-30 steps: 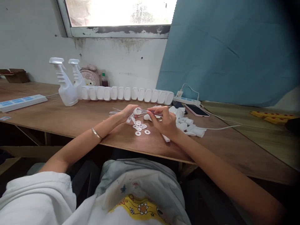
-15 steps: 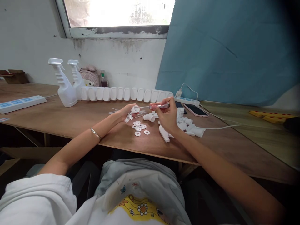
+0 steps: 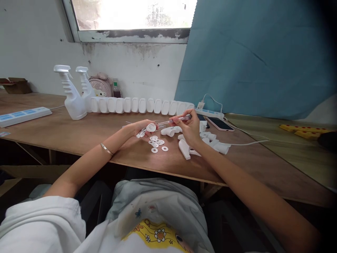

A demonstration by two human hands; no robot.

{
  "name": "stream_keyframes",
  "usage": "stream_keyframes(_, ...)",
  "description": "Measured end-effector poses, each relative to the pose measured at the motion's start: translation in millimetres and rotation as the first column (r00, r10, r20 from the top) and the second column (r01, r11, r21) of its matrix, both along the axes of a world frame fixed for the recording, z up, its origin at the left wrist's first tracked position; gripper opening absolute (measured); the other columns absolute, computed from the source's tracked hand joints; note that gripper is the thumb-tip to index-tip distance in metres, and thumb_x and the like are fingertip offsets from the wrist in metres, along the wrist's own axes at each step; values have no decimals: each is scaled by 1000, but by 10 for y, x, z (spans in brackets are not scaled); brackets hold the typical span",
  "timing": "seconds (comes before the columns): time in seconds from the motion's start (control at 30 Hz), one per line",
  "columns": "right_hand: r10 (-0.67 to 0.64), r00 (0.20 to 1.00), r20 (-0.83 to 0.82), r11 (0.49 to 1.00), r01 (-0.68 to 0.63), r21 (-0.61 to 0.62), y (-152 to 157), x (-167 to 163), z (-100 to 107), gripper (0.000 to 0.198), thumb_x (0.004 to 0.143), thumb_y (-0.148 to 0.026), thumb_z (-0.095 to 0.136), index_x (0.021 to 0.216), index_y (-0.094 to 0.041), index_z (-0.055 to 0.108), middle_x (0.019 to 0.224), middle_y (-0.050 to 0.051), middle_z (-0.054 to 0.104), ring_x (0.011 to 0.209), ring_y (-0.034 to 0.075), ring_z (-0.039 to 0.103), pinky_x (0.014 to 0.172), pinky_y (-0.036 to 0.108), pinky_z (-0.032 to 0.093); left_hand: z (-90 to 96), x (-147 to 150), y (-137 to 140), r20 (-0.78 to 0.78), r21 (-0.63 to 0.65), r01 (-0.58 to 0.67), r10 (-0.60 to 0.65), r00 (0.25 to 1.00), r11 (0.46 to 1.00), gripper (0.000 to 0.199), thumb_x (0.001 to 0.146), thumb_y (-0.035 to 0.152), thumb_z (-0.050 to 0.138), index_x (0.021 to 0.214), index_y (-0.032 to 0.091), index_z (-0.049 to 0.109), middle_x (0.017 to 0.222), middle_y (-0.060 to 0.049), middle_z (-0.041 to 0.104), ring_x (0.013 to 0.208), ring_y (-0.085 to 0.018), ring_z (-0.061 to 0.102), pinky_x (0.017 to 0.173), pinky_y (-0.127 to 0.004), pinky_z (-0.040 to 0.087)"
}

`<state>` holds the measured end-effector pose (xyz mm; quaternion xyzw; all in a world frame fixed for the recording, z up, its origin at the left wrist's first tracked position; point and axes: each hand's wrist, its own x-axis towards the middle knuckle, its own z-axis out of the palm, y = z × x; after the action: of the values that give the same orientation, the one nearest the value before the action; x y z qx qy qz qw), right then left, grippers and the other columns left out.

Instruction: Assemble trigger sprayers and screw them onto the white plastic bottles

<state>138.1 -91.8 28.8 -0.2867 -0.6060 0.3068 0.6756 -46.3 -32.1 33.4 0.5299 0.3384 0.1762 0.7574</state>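
Note:
My left hand [image 3: 140,126] is closed around a white spray trigger head [image 3: 151,128], its round collar turned up toward me. In my right hand [image 3: 191,130] I grip a screwdriver [image 3: 187,117] by its clear handle. Its thin shaft points left and slightly down to the spray head; whether the tip touches it I cannot tell. Just below my hands lies a loose group of flat white washers [image 3: 155,142]. More white spray heads [image 3: 184,149] lie around and under my right hand. Thin clear tubes [image 3: 163,125] lie on the table behind my hands.
A row of white bottles [image 3: 135,104] lies along the back. Two upright spray bottles [image 3: 75,102] stand left of it, before a pink bag [image 3: 101,86]. Power strips [image 3: 25,116] lie at left and back right. A phone [image 3: 220,123] and cable [image 3: 247,143] are at right.
The spray head in my left hand has turned, its round end now facing more upward and toward me. The screwdriver's handle has tilted up, with its shaft sloping down to the left.

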Motion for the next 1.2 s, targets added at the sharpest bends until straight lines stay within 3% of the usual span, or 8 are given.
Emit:
stream_keyframes(0.23, 39, 997, 72, 999, -38, -13, -25, -4, -4, 39, 63, -31, 74, 74, -24, 37, 65, -8, 64, 57, 10, 63, 59, 25, 55, -57, -6, 49, -160, 50, 34, -25, 987, 998, 7, 70, 16, 54, 65, 13, 57, 47, 1, 41, 31, -4, 31, 28, -14, 19)
stream_keyframes(0.43, 100, 995, -14, 976, -101, -193, 87, 50, -49, 42, 58, -33, 76, 74, -23, 38, 64, -6, 65, 55, 13, 64, 56, 26, 55, -50, -6, 49, -167, 50, 154, -144, 975, 987, 10, 71, 22, 58, 66, 13, 60, 48, -1, 44, 33, -5, 32, 28, -15, 20)
stream_keyframes(0.6, 101, 988, -116, 920, -137, -367, 134, 76, -52, 43, 54, -25, 79, 72, -21, 40, 60, -4, 65, 50, 12, 63, 53, 23, 54, -17, -46, 3, -62, 136, 202, -195, 979, 970, 31, 75, 42, 60, 74, 11, 62, 54, -2, 49, 36, -4, 34, 30, -16, 24)
stream_keyframes(0.8, 70, 980, -185, 879, -149, -453, 106, 85, -6, 35, 60, -13, 73, 69, -20, 40, 58, -2, 66, 47, 11, 62, 49, 19, 53, -19, -111, 35, -51, 183, 268, -263, 963, 946, 23, 61, 16, 68, 82, 14, 57, 61, 0, 51, 41, -4, 39, 37, -15, 33)
stream_keyframes(0.97, 73, 970, -231, 847, -183, -499, 117, 95, -4, 30, 63, -7, 70, 67, -19, 42, 61, 1, 67, 51, 12, 64, 50, 20, 55, -23, -114, 61, -21, 168, 247, -247, 969, 954, 22, 60, 13, 64, 79, 15, 53, 61, 2, 48, 41, -4, 38, 37, -15, 32)
stream_keyframes(1.2, 40, 936, -349, 787, -245, -567, 126, 109, -10, 21, 68, -1, 61, 64, -17, 49, 64, 2, 67, 57, 11, 64, 55, 19, 57, 8, -98, 27, 37, 294, 111, -128, 991, 949, 18, 63, 22, 66, 77, 15, 57, 62, 1, 49, 42, -3, 38, 38, -15, 31)
